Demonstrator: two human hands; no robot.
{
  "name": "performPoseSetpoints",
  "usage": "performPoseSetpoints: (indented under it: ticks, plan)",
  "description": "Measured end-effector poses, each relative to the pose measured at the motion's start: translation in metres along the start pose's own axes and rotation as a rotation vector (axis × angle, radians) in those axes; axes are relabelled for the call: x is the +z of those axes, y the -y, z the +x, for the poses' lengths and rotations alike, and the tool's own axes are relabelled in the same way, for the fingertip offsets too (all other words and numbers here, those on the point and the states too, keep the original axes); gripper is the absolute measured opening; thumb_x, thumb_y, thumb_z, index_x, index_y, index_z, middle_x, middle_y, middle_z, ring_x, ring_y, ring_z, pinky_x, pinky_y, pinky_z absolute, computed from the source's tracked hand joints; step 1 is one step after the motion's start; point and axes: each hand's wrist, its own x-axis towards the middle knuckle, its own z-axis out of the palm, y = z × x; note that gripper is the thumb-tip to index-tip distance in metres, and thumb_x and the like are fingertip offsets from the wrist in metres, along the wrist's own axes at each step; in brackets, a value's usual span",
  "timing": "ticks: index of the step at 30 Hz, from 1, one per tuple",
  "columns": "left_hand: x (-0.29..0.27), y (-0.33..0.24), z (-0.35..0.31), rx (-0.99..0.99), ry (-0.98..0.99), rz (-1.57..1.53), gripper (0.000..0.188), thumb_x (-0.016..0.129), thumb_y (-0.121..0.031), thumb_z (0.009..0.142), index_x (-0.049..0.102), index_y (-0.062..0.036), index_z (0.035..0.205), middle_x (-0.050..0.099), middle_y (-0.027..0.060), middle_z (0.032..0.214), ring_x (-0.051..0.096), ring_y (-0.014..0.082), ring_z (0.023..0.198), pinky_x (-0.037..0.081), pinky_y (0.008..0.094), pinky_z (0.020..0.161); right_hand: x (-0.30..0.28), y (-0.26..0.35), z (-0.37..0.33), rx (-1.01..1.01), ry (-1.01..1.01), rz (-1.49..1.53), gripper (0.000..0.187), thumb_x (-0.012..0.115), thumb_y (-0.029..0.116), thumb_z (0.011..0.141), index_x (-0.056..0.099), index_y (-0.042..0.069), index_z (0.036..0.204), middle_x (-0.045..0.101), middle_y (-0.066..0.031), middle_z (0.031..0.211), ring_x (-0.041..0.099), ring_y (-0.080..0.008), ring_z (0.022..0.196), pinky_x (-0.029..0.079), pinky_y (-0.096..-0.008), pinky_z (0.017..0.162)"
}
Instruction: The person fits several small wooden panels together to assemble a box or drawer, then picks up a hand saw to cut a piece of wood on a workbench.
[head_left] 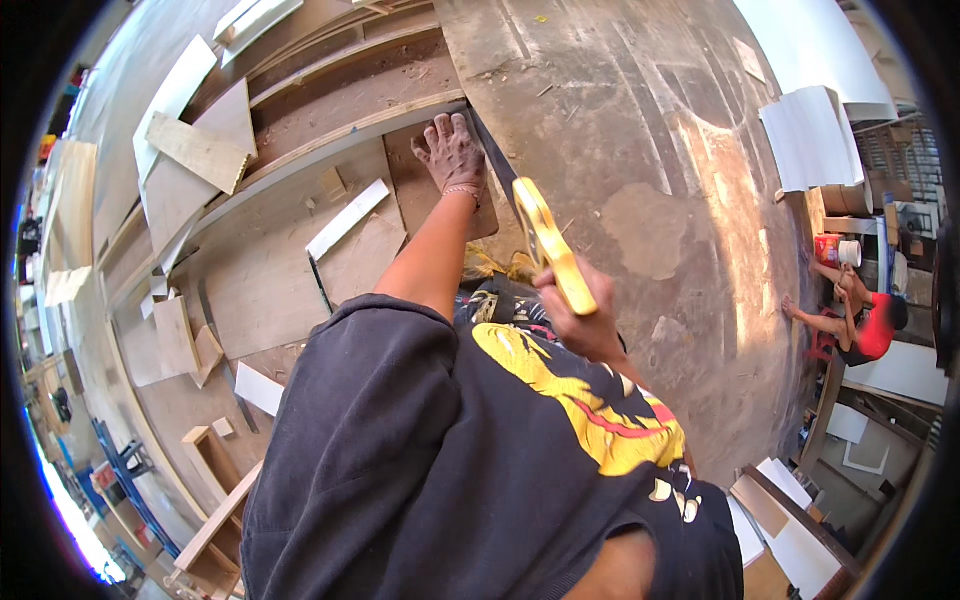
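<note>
My left hand [452, 158] lies flat with fingers spread near the end of a long pale wooden board [345, 132], over a brown panel [405, 165]. My right hand [588, 322] is closed around the yellow handle of a handsaw [548, 245]. The dark blade points away from me, its far part close beside the board's end and just right of my left hand. From this angle I cannot tell whether the teeth touch the wood.
Offcuts lie to the left, among them a pale plank [198, 150] and a white strip [348, 218]. Open wooden framing [350, 75] stretches across the far left. Concrete floor [640, 130] spreads to the right. A person in red [872, 330] sits low at the far right, near a white bucket [850, 252].
</note>
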Motion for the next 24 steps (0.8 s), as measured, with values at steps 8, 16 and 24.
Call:
performPoseSetpoints:
  ticks: [8,16,24]
  plan:
    - [-0.004,0.005,-0.003,0.023,0.042,0.033,0.033,0.048,-0.016,0.075,0.049,-0.0128,0.108,0.044,0.0061,0.111,0.04,0.0256,0.11,0.024,0.0527,0.097,-0.011,0.008,-0.02,0.081,0.034,0.023,0.008,0.053,-0.001,0.069,0.058,-0.002,0.075,0.057,-0.01,0.062,0.056,-0.0161,0.053,0.044,-0.0276,0.052]
    - [-0.003,0.0,-0.005,0.001,0.077,-0.002,0.029,0.043,-0.016,0.081,0.049,-0.0132,0.109,0.043,0.0057,0.111,0.039,0.0242,0.112,0.019,0.0535,0.102,0.045,-0.05,0.065,-0.12,-0.059,-0.043,0.01,0.053,0.002,0.069,0.059,-0.001,0.077,0.06,-0.012,0.065,0.061,-0.0227,0.059,0.047,-0.0315,0.056]
    - [-0.01,-0.007,-0.002,-0.033,0.133,-0.024,0.03,0.043,-0.013,0.08,0.049,-0.0127,0.11,0.043,0.0056,0.113,0.038,0.0239,0.115,0.019,0.055,0.101,0.025,-0.022,0.028,-0.028,-0.042,-0.061,0.009,0.054,0.001,0.068,0.059,0.0,0.076,0.061,-0.0122,0.066,0.061,-0.0227,0.057,0.048,-0.0316,0.056]
